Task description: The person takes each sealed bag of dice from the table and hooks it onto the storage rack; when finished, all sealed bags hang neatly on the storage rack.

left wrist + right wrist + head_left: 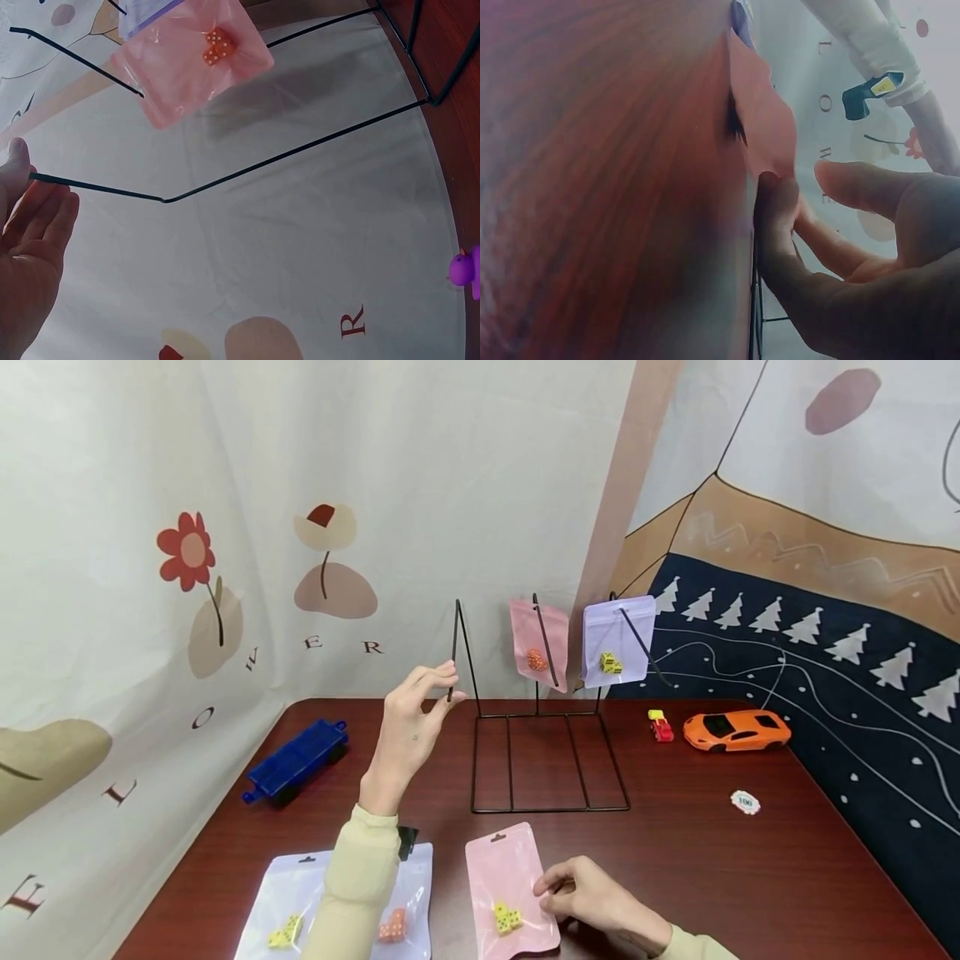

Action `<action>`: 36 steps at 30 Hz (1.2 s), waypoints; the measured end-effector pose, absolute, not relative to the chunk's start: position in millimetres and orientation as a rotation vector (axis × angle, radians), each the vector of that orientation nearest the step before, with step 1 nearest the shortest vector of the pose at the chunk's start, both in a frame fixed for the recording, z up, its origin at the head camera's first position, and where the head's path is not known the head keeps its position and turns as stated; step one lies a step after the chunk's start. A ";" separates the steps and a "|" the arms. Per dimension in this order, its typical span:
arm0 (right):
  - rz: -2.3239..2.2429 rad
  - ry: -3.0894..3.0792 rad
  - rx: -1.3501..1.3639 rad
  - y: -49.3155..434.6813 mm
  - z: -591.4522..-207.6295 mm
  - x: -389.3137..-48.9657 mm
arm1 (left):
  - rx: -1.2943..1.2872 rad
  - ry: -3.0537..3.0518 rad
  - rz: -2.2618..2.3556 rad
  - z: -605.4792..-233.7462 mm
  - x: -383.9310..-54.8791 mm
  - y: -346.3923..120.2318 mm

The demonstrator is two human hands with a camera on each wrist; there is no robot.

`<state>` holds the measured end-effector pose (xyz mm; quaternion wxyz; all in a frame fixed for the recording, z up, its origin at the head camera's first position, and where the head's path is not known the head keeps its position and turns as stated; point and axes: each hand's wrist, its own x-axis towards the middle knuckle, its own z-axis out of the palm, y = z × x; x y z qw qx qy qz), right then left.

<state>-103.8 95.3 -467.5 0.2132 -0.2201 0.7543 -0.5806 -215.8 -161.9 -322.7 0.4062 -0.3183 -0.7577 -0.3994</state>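
Note:
My left hand [412,718] is raised on the left, thumb and fingers pinching the free end of an arm of the black wire display rack [551,811]. That arm [97,187] carries no pouch. A pink zip pouch [540,627] with orange dice and a lilac zip pouch [637,618] with yellow dice hang from the other arms. Low on the right, my right hand [592,897] grips the right edge of a pink zip pouch [498,864] with yellow dice, on the table. In the right wrist view its edge [769,127] bends up near the fingertips.
Left of this pouch lie lilac pouches [288,881] with yellow and orange dice, partly hidden by my left sleeve. A blue toy trailer [300,760] stands at left. Right of the rack are a small red toy car [661,729], an orange car [738,731] and a chip [746,802].

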 end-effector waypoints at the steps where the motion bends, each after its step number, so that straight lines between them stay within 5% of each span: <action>1: -1.626 2.099 -0.602 95.4 -467.5 -104.0 | -0.804 -1.912 -1.008 -322.6 -215.8 -161.7; 36: -1.969 2.425 -0.882 113.7 -414.2 -116.1 | -0.781 -1.899 -0.997 -324.0 -216.2 -160.3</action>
